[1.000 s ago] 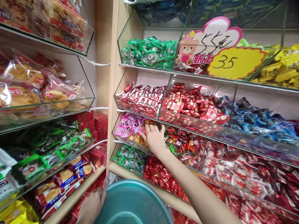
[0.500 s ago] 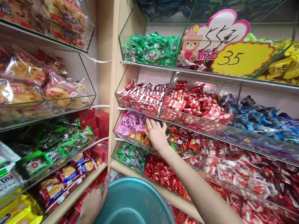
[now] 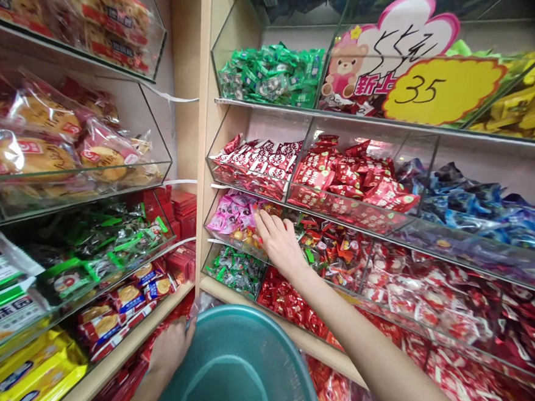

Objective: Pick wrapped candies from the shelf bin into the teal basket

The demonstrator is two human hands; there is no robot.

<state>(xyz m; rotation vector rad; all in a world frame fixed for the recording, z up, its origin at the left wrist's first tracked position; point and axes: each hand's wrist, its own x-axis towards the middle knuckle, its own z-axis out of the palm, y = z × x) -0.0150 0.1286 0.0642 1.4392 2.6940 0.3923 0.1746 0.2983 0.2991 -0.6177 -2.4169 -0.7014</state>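
My left hand is closed at the left rim of a teal plastic basket; part of its grip is hidden. The visible inside of the basket holds nothing. My right hand reaches into a low clear bin, its fingers stretched leftward over the sweets. Just left of its fingertips lie pink-wrapped candies, with orange-yellow wrapped candies below them. The underside of the fingers and the thumb tip are partly hidden.
Clear divided bins rise above my right hand, with red packets and green candies. A yellow price card stands higher up. Bagged buns fill the left shelf. A wooden shelf edge runs behind the basket.
My right hand has shifted slightly left toward the pink candies, its fingers now closer together. The view has tilted down a little. My left hand stays at the basket rim.
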